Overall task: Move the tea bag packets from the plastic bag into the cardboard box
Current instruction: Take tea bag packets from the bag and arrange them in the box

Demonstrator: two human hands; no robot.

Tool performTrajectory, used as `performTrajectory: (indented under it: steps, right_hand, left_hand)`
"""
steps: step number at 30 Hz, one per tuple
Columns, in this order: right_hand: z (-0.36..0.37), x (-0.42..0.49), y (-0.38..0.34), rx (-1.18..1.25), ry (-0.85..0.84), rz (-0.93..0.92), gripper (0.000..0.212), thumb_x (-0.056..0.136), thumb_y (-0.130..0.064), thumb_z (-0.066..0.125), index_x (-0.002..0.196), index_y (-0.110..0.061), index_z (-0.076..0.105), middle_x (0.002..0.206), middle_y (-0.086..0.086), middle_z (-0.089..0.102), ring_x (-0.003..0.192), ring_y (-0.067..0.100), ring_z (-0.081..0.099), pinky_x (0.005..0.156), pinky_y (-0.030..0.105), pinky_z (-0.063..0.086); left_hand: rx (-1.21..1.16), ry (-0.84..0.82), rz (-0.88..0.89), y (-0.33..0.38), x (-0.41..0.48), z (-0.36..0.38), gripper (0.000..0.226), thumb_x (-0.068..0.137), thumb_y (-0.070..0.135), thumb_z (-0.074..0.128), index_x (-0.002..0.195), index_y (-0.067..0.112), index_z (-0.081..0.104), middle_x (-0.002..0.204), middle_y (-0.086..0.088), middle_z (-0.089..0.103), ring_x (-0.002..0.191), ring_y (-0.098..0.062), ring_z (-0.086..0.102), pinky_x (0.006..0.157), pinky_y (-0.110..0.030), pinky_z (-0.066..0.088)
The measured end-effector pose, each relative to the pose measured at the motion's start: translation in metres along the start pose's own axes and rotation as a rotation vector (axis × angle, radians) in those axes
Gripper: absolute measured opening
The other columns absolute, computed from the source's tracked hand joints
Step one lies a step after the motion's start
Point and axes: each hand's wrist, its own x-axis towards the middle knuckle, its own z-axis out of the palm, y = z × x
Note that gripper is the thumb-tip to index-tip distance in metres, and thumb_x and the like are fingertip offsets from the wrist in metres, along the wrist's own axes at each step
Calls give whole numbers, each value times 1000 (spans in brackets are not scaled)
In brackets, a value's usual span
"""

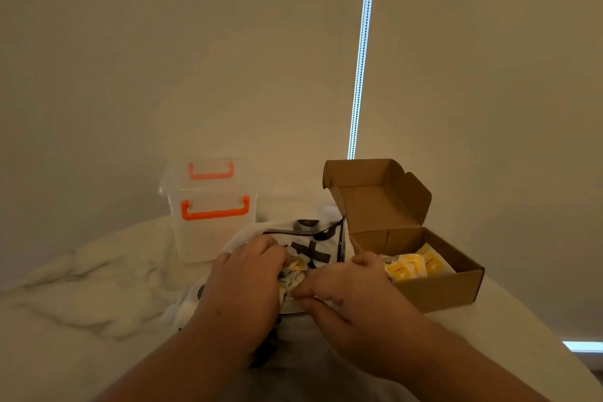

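Note:
A white plastic bag [313,248] with black markings lies open on the bed in front of me. Yellow and white tea bag packets [295,272] show in its mouth between my hands. My left hand [248,277] reaches into the bag, its fingers curled over the packets. My right hand [346,287] pinches a packet or the bag's edge at its fingertips; which one is unclear. To the right stands the brown cardboard box [440,290] with its lid up, and several yellow packets [414,266] lie inside it.
A clear plastic storage bin [212,215] with orange handles stands at the back left, beside the bag. Everything rests on a rumpled white bedcover [98,287]. A beige blind with a bead chain [360,52] hangs behind.

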Motion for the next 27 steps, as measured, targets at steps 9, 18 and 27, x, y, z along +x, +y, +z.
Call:
performTrajectory:
  steps: [9, 18, 27]
  right_hand:
    - [11, 9, 12, -177, -335, 243, 35, 99, -45, 42, 126, -33, 59, 124, -10, 61, 121, 15, 51, 113, 58, 4]
    - [9, 5, 15, -166, -303, 281, 40, 98, -52, 36, 117, -29, 63, 112, -7, 62, 111, 16, 54, 108, 53, 14]
    - [4, 1, 14, -66, -262, 275, 39, 98, -52, 40, 123, -31, 61, 121, -12, 61, 118, 11, 50, 110, 51, 13]
  left_hand:
    - [303, -158, -110, 10, 1, -20, 22, 82, 32, 61, 103, 37, 58, 108, 13, 56, 108, -16, 46, 103, -38, 25]
    - [440, -244, -90, 6, -3, -19, 36, 84, 32, 56, 120, 37, 54, 120, 7, 56, 115, -20, 43, 98, -41, 26]
    - [346, -218, -137, 1, -1, -14, 33, 86, 21, 53, 112, 39, 58, 114, 10, 57, 115, -19, 43, 100, -40, 26]
